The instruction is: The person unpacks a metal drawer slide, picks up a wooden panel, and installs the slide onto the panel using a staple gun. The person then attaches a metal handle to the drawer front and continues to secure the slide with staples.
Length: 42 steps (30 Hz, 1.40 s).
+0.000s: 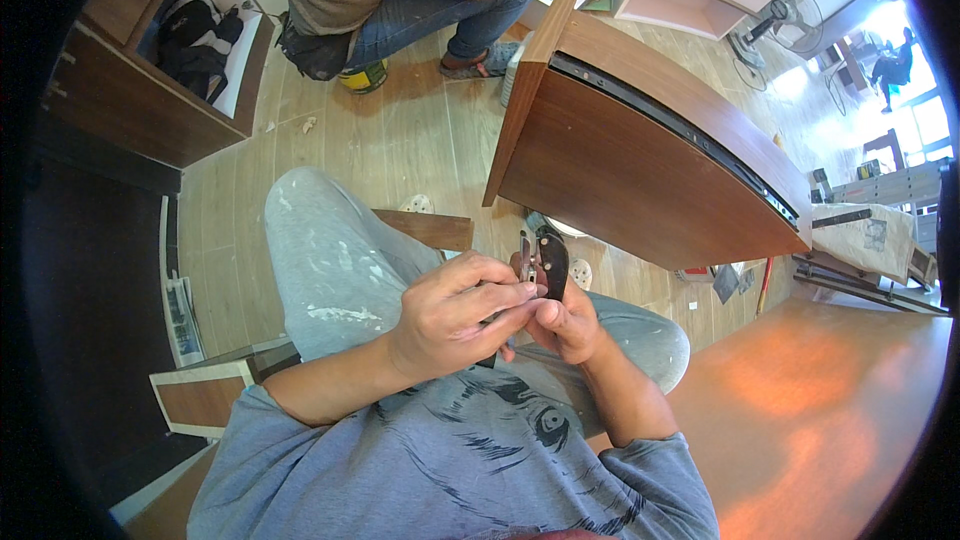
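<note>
In front of my knees I hold a small tool (552, 265) with a curved black riveted handle and a shiny metal part beside it. Its exact kind is not clear. My right hand (568, 325) is closed around its lower end, with the thumb in front. From the left, my left hand (455, 308) comes in with bent fingers, the fingertips pinching at the metal part. Parts of the tool are hidden behind the fingers. Just beyond my hands stands a brown wooden drawer (620, 160) with a black metal slide rail (680, 125) along its edge.
Another person (400, 0) sits on a yellow can (363, 77) ahead. An open cabinet (240, 90) with dark cloth is at the far left. A brown panel (800, 420) lies at the right, a short wooden board (425, 229) near my knee, a fan (775, 15) far right.
</note>
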Each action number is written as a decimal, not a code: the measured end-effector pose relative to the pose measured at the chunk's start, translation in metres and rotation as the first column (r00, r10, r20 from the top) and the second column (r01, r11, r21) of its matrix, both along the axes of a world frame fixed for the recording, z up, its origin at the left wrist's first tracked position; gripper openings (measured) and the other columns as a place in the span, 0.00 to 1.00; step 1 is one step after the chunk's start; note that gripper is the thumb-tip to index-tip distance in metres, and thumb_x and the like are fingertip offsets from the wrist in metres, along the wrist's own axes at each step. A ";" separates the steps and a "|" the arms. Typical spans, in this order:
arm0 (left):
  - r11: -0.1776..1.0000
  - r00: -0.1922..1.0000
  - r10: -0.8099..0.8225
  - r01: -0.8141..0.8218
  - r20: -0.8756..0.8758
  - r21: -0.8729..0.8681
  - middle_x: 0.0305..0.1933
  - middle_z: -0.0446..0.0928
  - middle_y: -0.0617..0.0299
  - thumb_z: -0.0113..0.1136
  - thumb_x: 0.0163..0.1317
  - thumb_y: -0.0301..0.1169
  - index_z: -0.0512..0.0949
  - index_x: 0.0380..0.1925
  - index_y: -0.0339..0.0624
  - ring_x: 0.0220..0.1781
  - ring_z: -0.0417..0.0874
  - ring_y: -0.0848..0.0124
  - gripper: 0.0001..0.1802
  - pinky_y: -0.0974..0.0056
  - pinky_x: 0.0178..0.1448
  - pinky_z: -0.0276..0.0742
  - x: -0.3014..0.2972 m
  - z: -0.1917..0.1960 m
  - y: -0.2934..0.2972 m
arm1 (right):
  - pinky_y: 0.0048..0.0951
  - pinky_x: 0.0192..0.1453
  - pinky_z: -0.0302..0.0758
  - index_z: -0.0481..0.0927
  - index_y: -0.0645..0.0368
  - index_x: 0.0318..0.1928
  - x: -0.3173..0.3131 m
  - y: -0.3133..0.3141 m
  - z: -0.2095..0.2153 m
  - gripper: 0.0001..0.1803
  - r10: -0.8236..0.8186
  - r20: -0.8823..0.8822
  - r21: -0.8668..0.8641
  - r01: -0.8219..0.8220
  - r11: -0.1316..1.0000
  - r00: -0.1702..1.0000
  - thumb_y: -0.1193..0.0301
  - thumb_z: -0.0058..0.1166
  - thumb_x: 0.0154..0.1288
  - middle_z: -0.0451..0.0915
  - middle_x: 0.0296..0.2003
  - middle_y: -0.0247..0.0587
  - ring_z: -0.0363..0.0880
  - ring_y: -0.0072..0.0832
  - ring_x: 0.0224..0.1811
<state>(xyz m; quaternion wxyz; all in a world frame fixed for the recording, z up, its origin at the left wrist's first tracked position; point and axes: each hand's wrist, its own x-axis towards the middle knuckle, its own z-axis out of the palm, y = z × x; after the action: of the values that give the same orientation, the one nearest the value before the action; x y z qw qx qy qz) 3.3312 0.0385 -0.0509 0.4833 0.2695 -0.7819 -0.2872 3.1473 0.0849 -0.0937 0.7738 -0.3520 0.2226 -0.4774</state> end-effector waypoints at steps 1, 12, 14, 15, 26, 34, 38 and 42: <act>1.000 1.000 0.004 -0.004 0.004 -0.007 0.36 0.84 0.60 0.82 0.47 0.21 0.89 0.38 0.40 0.34 0.86 0.66 0.16 0.66 0.34 0.81 0.000 0.000 0.000 | 0.37 0.37 0.85 0.72 0.65 0.60 0.000 0.000 -0.001 0.32 0.013 0.013 0.002 -0.013 1.000 1.000 0.48 0.60 0.75 0.81 0.44 0.47 0.84 0.33 0.42; 0.998 0.999 0.034 -0.035 0.005 0.045 0.36 0.84 0.59 0.82 0.47 0.21 0.88 0.38 0.39 0.35 0.87 0.65 0.16 0.64 0.35 0.82 -0.001 0.004 0.003 | 0.35 0.32 0.84 0.70 0.64 0.61 0.000 0.001 -0.001 0.32 0.004 0.022 0.040 -0.005 0.999 1.000 0.49 0.61 0.74 0.81 0.37 0.44 0.84 0.30 0.39; 0.998 1.000 0.026 -0.026 0.007 0.050 0.37 0.84 0.58 0.81 0.47 0.20 0.88 0.38 0.39 0.36 0.87 0.65 0.16 0.64 0.36 0.82 -0.001 0.004 0.004 | 0.35 0.32 0.84 0.71 0.64 0.60 0.000 0.001 0.000 0.32 0.002 0.015 0.044 -0.003 0.999 1.000 0.49 0.61 0.74 0.81 0.37 0.44 0.84 0.30 0.39; 0.998 1.000 0.019 -0.019 0.007 0.058 0.37 0.84 0.58 0.80 0.47 0.20 0.88 0.38 0.39 0.36 0.87 0.65 0.16 0.64 0.36 0.83 -0.001 0.005 0.004 | 0.35 0.32 0.84 0.71 0.64 0.59 0.000 0.001 0.001 0.32 -0.002 0.013 0.046 0.001 0.999 1.000 0.48 0.61 0.74 0.81 0.37 0.44 0.84 0.30 0.38; 0.996 0.997 -0.026 0.020 0.067 0.089 0.41 0.82 0.58 0.72 0.52 0.14 0.88 0.43 0.37 0.36 0.86 0.65 0.17 0.63 0.39 0.83 0.000 0.004 0.009 | 0.33 0.30 0.83 0.73 0.63 0.55 0.001 0.000 0.000 0.30 -0.033 -0.021 0.055 0.034 0.998 0.999 0.47 0.60 0.75 0.82 0.36 0.43 0.84 0.28 0.37; 1.000 0.994 -0.005 0.006 0.108 -0.009 0.43 0.84 0.56 0.68 0.53 0.13 0.85 0.42 0.37 0.36 0.86 0.60 0.16 0.61 0.42 0.83 -0.001 0.005 0.009 | 0.34 0.29 0.83 0.72 0.64 0.56 0.002 0.000 -0.005 0.32 -0.045 -0.043 0.059 0.048 0.997 0.998 0.46 0.59 0.75 0.82 0.35 0.44 0.84 0.29 0.35; 0.998 0.991 -0.021 0.030 0.133 -0.063 0.45 0.84 0.55 0.70 0.50 0.16 0.82 0.42 0.37 0.39 0.85 0.58 0.17 0.58 0.44 0.83 0.005 -0.001 0.001 | 0.35 0.29 0.84 0.72 0.66 0.56 0.006 -0.004 -0.014 0.34 -0.024 0.018 0.124 0.021 0.992 1.000 0.42 0.52 0.78 0.82 0.35 0.45 0.84 0.31 0.35; 1.000 0.990 -0.010 0.013 0.144 -0.023 0.43 0.86 0.58 0.71 0.50 0.17 0.81 0.42 0.38 0.39 0.85 0.58 0.17 0.57 0.46 0.83 0.008 -0.006 -0.001 | 0.35 0.29 0.84 0.73 0.68 0.55 0.008 -0.006 -0.018 0.36 0.012 0.028 0.145 -0.016 0.989 1.000 0.41 0.44 0.81 0.82 0.36 0.46 0.84 0.32 0.33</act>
<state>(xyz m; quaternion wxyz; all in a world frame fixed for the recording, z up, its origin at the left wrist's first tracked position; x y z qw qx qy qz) 3.3396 0.0376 -0.0571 0.4274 0.2793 -0.8194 -0.2606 3.1554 0.0786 -0.1120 0.8036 -0.2896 0.2437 -0.4594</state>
